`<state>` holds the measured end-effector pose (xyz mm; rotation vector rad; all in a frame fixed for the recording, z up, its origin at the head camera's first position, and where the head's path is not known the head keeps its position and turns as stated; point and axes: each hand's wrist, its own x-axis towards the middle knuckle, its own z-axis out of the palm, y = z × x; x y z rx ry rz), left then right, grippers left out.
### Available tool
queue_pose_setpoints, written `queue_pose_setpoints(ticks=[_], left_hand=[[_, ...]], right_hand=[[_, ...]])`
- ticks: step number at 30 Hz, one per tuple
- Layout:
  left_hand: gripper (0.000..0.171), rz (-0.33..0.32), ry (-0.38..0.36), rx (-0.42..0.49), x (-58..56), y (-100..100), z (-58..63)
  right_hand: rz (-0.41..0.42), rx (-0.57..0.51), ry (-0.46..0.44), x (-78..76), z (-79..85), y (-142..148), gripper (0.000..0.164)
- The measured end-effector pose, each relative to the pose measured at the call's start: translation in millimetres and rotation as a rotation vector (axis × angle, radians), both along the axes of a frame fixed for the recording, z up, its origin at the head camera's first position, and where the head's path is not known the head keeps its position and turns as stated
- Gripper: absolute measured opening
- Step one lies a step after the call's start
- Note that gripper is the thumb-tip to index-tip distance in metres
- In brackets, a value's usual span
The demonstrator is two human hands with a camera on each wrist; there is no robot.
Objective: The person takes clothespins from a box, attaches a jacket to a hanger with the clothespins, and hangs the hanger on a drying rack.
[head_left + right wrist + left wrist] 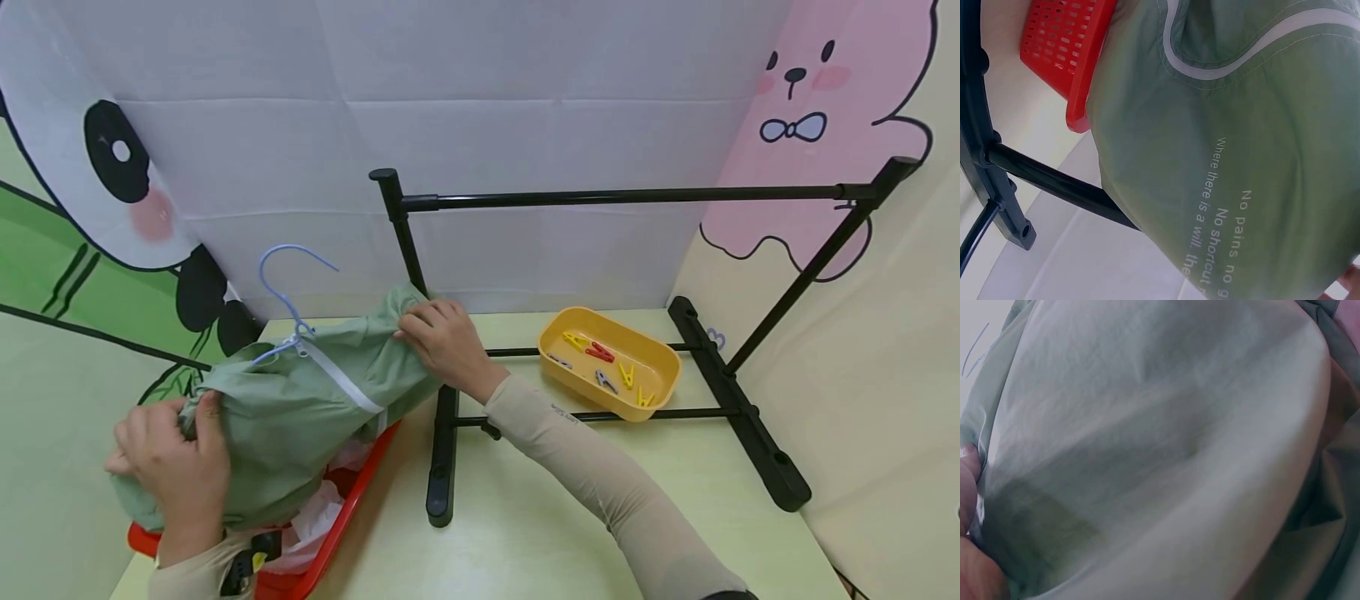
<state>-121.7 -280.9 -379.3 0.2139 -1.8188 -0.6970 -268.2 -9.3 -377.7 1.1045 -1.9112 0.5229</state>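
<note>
A green zip-up garment [277, 442] with a white zipper strip [341, 382] hangs stretched between both hands. From its neck rises the hook of a light-blue hanger [298, 323]; the hanger's body is mostly hidden inside the cloth. My left hand [176, 454] pinches the garment's left shoulder, thumb on top. At the opposite shoulder, my right hand [450, 346] grips the fabric beside the rack's left post. Pale printed lettering runs over the green cloth [1260, 156] in the right wrist view. Cloth [1166, 425] fills most of the left wrist view, with fingertips [967, 487] at its left edge.
A black rack [622, 197] stands on the pale table [555, 517]. On its lower bars sits a yellow tray [585, 400] holding several clothespins [600, 352], yellow, red and grey. Beneath the garment is a red basket [341, 525] with white cloth [318, 512] inside.
</note>
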Motion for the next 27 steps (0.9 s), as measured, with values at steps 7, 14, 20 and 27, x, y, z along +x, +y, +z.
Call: queue_pose_setpoints(ticks=[7, 14, 20, 27], left_hand=[[0.077, -0.018, -0.024, -0.017, -1.2, 0.8, 0.7], [0.076, -0.035, -0.039, -0.03, -2.2, 2.0, 0.4], [0.076, -0.064, -0.05, -0.038, -3.1, 1.4, 0.7], [0.079, -0.107, -0.075, -0.064, -3.6, -1.7, -1.4]], right_hand=[[-0.01, 0.002, 0.007, 1.7, -1.2, 4.6, 0.011], [0.0, -0.005, -0.002, 4.5, -2.9, 8.5, 0.011], [-0.006, -0.005, -0.006, 5.9, -5.0, 11.3, 0.013], [0.017, -0.022, -0.029, 8.0, -10.1, 14.7, 0.015]])
